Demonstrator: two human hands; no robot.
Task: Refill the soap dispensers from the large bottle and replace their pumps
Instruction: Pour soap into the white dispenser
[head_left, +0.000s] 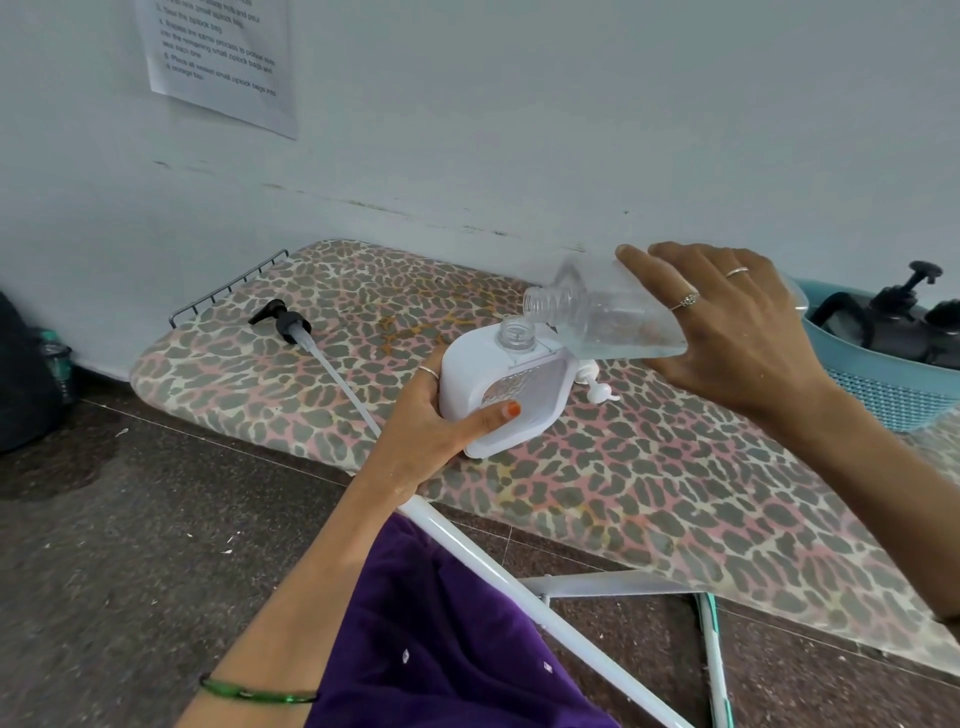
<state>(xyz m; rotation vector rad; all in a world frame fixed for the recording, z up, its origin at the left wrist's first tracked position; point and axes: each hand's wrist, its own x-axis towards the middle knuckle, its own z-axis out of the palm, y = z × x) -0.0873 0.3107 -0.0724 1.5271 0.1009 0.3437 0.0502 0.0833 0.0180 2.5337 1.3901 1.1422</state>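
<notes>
My left hand (434, 428) grips a white square soap dispenser (501, 389) with a clear open neck, standing on the leopard-print ironing board (649, 478). My right hand (727, 322) holds the large clear bottle (608, 317) tipped on its side, its open threaded mouth just above and right of the dispenser's neck. Clear liquid lies low in the bottle. A black pump with a long white tube (306, 338) lies on the board to the left. A small white pump (597, 387) lies behind the dispenser, partly hidden.
A blue basket (883, 395) at the right edge holds dark dispensers with black pumps. A wall with a taped paper sheet (218, 57) backs the board. A wire rack (228, 286) ends the board at left. White board legs (519, 577) cross the dark floor below.
</notes>
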